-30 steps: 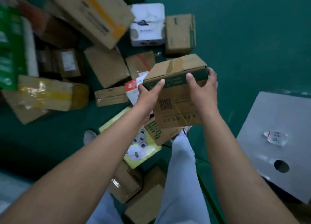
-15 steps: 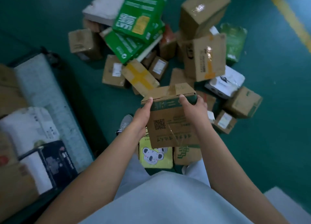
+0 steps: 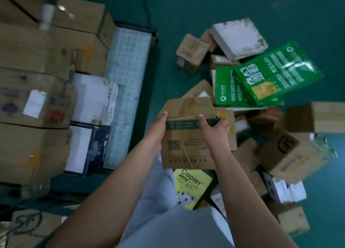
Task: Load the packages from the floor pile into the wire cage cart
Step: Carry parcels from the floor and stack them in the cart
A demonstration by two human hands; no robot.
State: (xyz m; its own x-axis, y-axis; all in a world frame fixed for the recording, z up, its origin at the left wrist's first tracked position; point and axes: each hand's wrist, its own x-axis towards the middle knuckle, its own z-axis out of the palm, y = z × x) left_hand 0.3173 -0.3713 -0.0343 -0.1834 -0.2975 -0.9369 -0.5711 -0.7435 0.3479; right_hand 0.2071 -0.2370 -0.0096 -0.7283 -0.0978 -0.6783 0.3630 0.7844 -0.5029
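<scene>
Head view, hands [image 3: 186, 130] gripping rectangular cardboard box [image 3: 186, 145]

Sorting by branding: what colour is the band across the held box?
Dark green, on the brown cardboard box, seen in the head view.

Your view has swung left: loaded cart [image 3: 128, 65] now fills the left side; floor pile [image 3: 261, 83] has shifted right. Your carton [image 3: 186, 134] now sits nearer the cart.

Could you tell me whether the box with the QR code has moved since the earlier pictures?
Yes. The QR-code box, gripped by both hands, has swung away from the floor pile toward the loaded cart on the left.
</scene>
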